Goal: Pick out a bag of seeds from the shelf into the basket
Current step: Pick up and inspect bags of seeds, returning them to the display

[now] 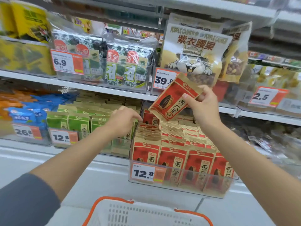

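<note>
- While my right hand (pixel 202 105) pinches the bag of seeds (pixel 171 98) by one end, thumb on the front, the bag hangs tilted above the clear bin (pixel 184 187), well above the basket (pixel 154 209).
- My left hand (pixel 123 119) reaches toward the bin's back rows, fingers loosely straight, holding nothing.
- To do this well, I'd draw the bag toward me, lower it over the basket and release it low.
- The clear bin holds upright rows of red seed packs (pixel 172 159); the neighbouring bin holds green packs (pixel 78 123).
- Only part of the basket shows, so I cannot tell its contents.
</note>
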`<state>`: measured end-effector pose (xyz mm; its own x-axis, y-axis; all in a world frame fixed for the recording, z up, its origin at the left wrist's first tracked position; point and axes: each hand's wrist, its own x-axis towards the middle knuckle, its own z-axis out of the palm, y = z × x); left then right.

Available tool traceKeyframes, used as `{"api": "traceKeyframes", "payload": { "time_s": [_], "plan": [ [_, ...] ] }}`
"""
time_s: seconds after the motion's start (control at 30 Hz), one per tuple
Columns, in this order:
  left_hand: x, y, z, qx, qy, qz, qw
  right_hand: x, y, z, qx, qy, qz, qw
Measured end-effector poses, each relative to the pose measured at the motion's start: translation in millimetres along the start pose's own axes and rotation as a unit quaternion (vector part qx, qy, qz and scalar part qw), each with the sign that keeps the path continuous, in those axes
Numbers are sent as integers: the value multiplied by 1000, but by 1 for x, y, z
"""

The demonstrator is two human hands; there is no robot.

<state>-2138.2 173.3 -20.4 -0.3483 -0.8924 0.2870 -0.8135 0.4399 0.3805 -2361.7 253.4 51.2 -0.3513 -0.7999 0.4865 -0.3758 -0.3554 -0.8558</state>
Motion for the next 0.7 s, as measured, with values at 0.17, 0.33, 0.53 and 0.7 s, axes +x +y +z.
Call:
{"api": "traceKeyframes", "payload": {
  "time_s": [0.17, 0.33, 0.53, 0.7],
  "plan": [
    [35, -6, 13, 68, -65, 49, 994, 7, 27, 16, -16, 5, -24, 1000],
    [55, -4, 13, 202, -178, 37, 962, 12, 42, 15, -29, 2, -39, 999],
    [61, -7, 12, 213, -215, 10, 953, 12, 49, 10, 2, -10, -47, 999],
    [61, -6, 15, 244, -212, -7, 946, 13, 53, 19, 37, -18, -60, 997]
  ]
}}
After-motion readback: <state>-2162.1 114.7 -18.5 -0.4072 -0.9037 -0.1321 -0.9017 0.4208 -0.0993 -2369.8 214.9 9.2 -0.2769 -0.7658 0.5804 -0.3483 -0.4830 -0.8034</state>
